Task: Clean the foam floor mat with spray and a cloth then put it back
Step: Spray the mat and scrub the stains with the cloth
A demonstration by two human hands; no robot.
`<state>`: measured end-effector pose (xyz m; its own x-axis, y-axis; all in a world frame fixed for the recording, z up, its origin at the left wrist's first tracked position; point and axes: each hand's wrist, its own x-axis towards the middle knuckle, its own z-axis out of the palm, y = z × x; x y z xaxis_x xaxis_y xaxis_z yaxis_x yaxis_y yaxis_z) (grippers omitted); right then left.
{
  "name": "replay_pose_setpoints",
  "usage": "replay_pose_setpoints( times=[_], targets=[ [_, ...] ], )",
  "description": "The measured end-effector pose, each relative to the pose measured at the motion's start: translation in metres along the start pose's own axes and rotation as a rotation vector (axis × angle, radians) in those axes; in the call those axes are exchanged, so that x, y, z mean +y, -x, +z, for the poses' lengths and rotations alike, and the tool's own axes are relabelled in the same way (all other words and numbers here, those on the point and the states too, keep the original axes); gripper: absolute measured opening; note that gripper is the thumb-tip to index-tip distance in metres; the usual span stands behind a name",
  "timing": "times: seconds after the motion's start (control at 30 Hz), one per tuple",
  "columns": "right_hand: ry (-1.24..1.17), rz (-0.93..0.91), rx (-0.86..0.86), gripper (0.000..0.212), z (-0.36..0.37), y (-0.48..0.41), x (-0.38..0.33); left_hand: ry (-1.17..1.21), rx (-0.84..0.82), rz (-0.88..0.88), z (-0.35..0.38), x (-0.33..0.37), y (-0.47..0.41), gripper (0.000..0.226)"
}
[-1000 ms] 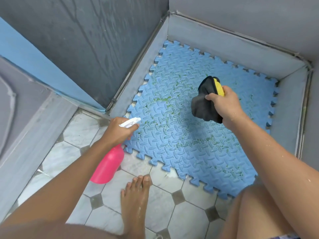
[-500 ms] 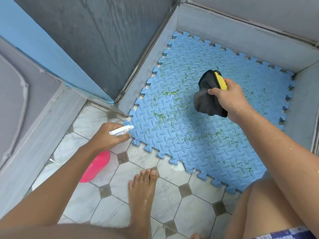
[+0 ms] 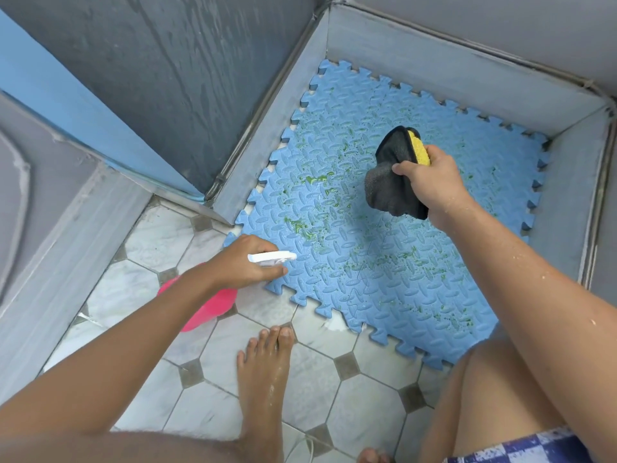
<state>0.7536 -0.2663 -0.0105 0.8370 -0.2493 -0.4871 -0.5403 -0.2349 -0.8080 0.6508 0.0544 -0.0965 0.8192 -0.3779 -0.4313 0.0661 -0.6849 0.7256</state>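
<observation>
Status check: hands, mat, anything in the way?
Left hand grips spray bottle, nozzle at edge of mat. Right hand holds cloth over mat. Mat speckled green. Bare foot beside mat, off it.

Bright, even daylight — sharp, edges bowed.

mat [image 3: 384,279]: blue, green-stained, flat; spray bottle [image 3: 213,305]: pink, tilted; cloth [image 3: 387,182]: black-yellow, bunched
</observation>
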Motion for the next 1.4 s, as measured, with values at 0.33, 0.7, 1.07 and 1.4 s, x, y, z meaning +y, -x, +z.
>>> replay_pose_setpoints(
  times=[0.33,0.7,1.07,1.4],
  targets=[
    [0.016,0.002,0.068,0.032,-0.008,-0.007,0.004,0.053,0.299,-0.071,0.001,0.022,-0.032,0.044],
    [0.035,0.011,0.069,0.028,-0.005,-0.018,0.012,0.065,0.567,-0.189,-0.012,0.017,-0.043,0.046],
    [-0.002,0.028,0.041,0.029,-0.004,-0.023,0.015,-0.05,0.604,-0.319,-0.012,0.02,-0.048,0.047],
    [0.041,0.008,0.016,0.029,-0.001,-0.029,0.025,0.014,0.64,-0.269,-0.021,0.015,-0.039,0.044]
  ],
)
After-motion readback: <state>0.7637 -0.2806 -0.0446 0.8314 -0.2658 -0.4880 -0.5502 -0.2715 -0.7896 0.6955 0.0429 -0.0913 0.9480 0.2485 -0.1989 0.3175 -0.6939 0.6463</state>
